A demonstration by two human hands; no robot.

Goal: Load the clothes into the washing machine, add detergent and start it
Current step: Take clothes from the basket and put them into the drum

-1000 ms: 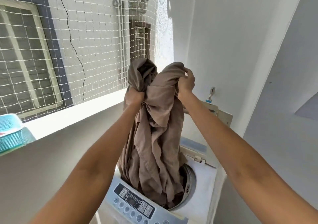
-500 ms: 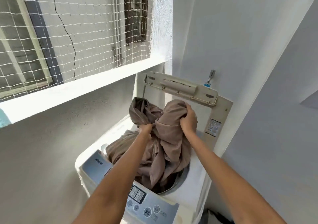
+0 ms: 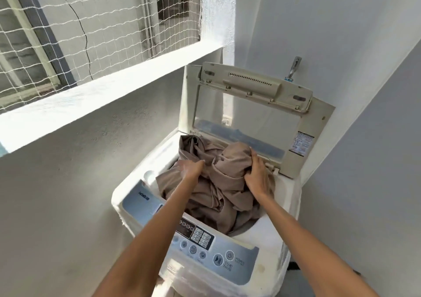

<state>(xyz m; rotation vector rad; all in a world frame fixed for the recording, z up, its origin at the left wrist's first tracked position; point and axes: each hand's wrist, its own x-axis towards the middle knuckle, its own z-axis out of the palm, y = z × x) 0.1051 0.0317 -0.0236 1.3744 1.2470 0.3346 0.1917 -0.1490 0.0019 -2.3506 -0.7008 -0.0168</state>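
While the brown cloth [image 3: 216, 182] still bulges out of the washing machine [image 3: 282, 235], you are only mid-loading; detergent and start remain. Your left hand [image 3: 191, 168] presses flat on it, and your right hand [image 3: 257, 174] grips its far-right bunch. A second ago you held it high above the drum.

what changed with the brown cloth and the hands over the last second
Both hands brought the brown cloth down from head height into the washing machine tub. The left hand has opened and presses flat on the pile; the right hand keeps its grip on a bunched fold. Part still heaps above the rim. The lid stayed open.
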